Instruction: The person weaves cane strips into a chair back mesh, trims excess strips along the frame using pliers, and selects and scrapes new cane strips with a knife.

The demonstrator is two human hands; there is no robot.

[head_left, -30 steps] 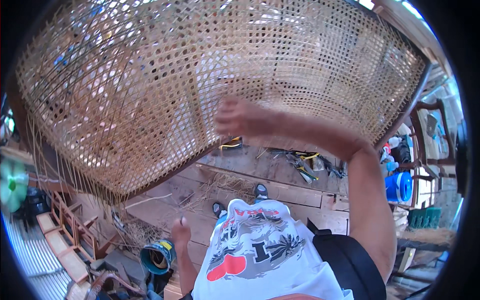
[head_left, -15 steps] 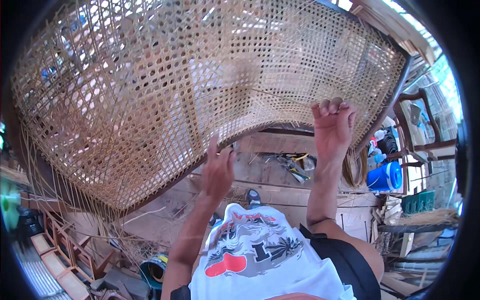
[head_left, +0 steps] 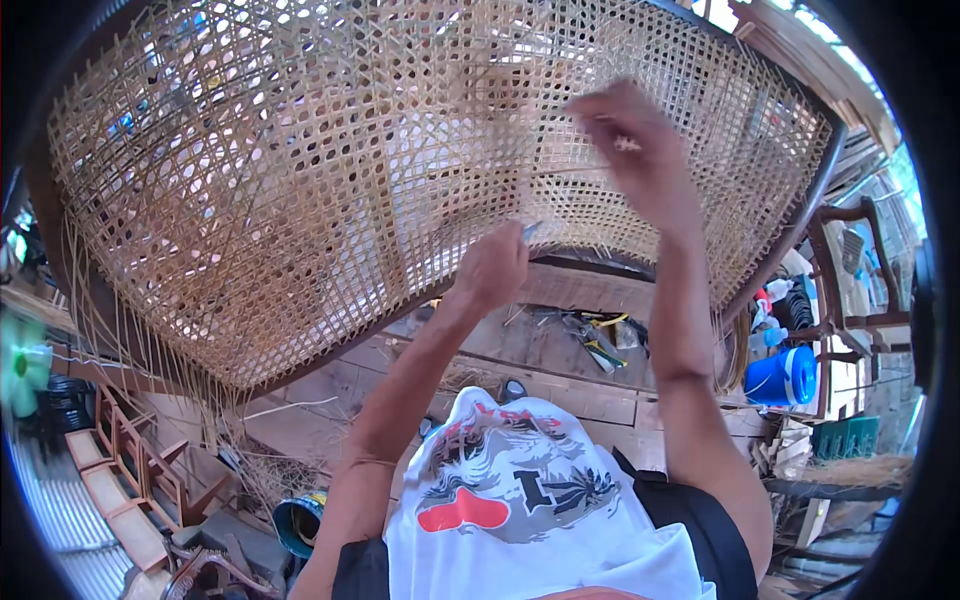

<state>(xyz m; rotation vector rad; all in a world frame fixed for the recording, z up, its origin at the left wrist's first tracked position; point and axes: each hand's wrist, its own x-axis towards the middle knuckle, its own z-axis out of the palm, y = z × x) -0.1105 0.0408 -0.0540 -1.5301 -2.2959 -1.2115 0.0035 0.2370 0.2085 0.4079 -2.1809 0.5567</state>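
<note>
A large woven cane panel [head_left: 300, 200] in a dark wooden frame [head_left: 330, 340] stretches across the view before me. My left hand [head_left: 494, 266] is closed at the frame's near edge. From its fist pokes a small pointed tool [head_left: 531, 230] with a bluish-grey tip, close to the weave; its handle is hidden in the fingers. Raised over the right half of the panel, my right hand [head_left: 640, 150] is smeared by motion. Its fingers look bent, but whether a strand is between them cannot be made out.
Loose cane ends [head_left: 130, 345] hang off the panel's left side. Hand tools [head_left: 595, 340] lie on the wooden boards beneath. A blue bucket [head_left: 782, 377] and a dark wooden chair frame [head_left: 860, 260] stand at right. Wooden frames [head_left: 140, 465] and a round container [head_left: 298, 522] are at lower left.
My right hand has moved up and away over the panel. My left hand has shifted right along the frame edge and closed, with a tool tip now showing.
</note>
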